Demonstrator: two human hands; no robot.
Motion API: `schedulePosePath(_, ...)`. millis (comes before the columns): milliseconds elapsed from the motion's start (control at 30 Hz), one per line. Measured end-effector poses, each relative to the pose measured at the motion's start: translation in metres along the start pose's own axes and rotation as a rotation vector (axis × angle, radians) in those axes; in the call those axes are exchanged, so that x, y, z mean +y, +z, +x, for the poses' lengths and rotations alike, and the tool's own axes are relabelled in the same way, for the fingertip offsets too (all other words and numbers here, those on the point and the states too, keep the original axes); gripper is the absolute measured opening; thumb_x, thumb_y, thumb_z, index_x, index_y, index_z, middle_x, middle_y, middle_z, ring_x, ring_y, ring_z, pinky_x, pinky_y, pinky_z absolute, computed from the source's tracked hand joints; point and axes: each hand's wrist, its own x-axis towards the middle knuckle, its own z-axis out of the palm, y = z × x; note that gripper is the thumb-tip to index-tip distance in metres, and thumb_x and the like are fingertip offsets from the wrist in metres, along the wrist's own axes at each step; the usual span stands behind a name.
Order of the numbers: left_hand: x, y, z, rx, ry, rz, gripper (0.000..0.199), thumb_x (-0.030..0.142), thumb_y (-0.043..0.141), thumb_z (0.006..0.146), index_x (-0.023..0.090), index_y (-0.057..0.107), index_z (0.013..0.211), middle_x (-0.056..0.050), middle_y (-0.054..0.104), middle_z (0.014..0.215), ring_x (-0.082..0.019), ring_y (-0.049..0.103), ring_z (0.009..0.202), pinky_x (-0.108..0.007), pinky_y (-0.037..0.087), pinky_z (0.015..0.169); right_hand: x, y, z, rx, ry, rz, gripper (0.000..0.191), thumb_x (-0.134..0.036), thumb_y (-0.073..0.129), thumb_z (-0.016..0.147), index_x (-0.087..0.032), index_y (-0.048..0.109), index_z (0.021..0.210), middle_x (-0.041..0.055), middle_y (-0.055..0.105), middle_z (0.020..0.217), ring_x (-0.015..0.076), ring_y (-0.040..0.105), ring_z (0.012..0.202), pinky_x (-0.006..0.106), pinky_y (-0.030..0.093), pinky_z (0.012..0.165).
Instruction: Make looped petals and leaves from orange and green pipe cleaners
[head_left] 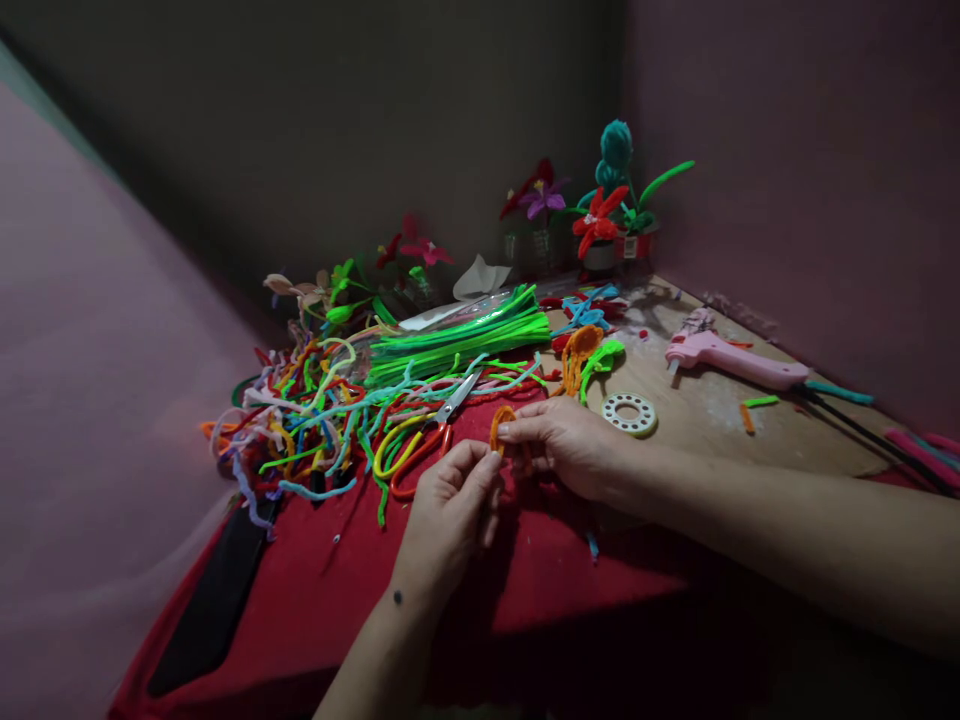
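Between my two hands is a small looped orange pipe cleaner (pixel 502 424), raised over the red cloth. My right hand (pixel 568 440) pinches its upper right side between thumb and fingers. From below left, my left hand (pixel 455 498) grips its lower end with thumb and forefinger; the other fingers curl beneath. Just beyond my left hand lie scissors (pixel 411 455) with red and yellow handles, blades pointing away to the right. Past my right hand rest an orange bundle of shaped pipe cleaners (pixel 581 358) and a bright green one (pixel 601 366).
A tangle of coloured pipe cleaners (pixel 300 420) covers the left side. Behind it lies a green pipe cleaner bundle (pixel 465 335). At right are a pink glue gun (pixel 739 360) and a white ring with holes (pixel 629 413). Pipe cleaner flowers (pixel 600 218) stand along the wall.
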Motion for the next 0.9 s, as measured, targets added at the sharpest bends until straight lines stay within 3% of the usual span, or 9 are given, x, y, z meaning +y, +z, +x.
schedulePosePath(200, 0.000, 0.003, -0.002, 0.078, 0.024, 0.104, 0.023, 0.039, 0.051, 0.081, 0.017, 0.050, 0.074, 0.008, 0.039, 0.048, -0.001, 0.030, 0.034, -0.013, 0.023, 0.032, -0.002, 0.000, 0.001, -0.063, -0.095, -0.031, 0.017, -0.022, 0.060, 0.068, -0.012, 0.055, 0.055, -0.0008, 0.051, 0.048, 0.0082, 0.045, 0.042, 0.022, 0.032, 0.042)
schedulePosePath(467, 0.007, 0.002, -0.006, 0.056, -0.031, -0.042, 0.022, 0.038, 0.055, 0.078, 0.016, 0.054, 0.077, 0.008, 0.032, 0.049, -0.002, 0.024, 0.038, -0.013, 0.019, 0.034, 0.002, 0.001, 0.003, -0.084, -0.242, 0.041, 0.016, -0.020, 0.059, 0.070, -0.012, 0.059, 0.056, 0.0020, 0.057, 0.057, 0.0101, 0.049, 0.052, 0.025, 0.038, 0.054)
schedulePosePath(600, 0.004, 0.000, -0.006, 0.056, -0.054, -0.112, 0.020, 0.036, 0.058, 0.076, 0.018, 0.054, 0.081, 0.009, 0.034, 0.048, -0.002, 0.025, 0.036, -0.012, 0.021, 0.033, 0.001, -0.001, 0.004, -0.076, -0.242, 0.021, 0.015, -0.018, 0.060, 0.069, -0.013, 0.058, 0.055, 0.0008, 0.057, 0.054, 0.0094, 0.048, 0.050, 0.025, 0.035, 0.053)
schedulePosePath(767, 0.006, -0.002, -0.005, 0.077, 0.034, -0.056, 0.015, 0.031, 0.058, 0.076, 0.017, 0.054, 0.079, 0.008, 0.044, 0.049, -0.001, 0.030, 0.031, -0.013, 0.023, 0.030, -0.003, 0.000, 0.003, -0.021, -0.222, -0.017, 0.013, -0.021, 0.061, 0.070, -0.013, 0.059, 0.061, -0.0006, 0.056, 0.055, 0.0076, 0.045, 0.049, 0.023, 0.030, 0.050)
schedulePosePath(900, 0.015, -0.007, 0.000, 0.051, 0.041, -0.034, 0.014, 0.029, 0.056, 0.078, 0.016, 0.051, 0.076, 0.005, 0.053, 0.051, -0.001, 0.037, 0.028, -0.012, 0.023, 0.030, -0.006, -0.002, 0.002, -0.098, -0.231, -0.077, 0.024, -0.031, 0.061, 0.073, -0.013, 0.056, 0.058, -0.0030, 0.049, 0.050, 0.0059, 0.038, 0.044, 0.023, 0.025, 0.045)
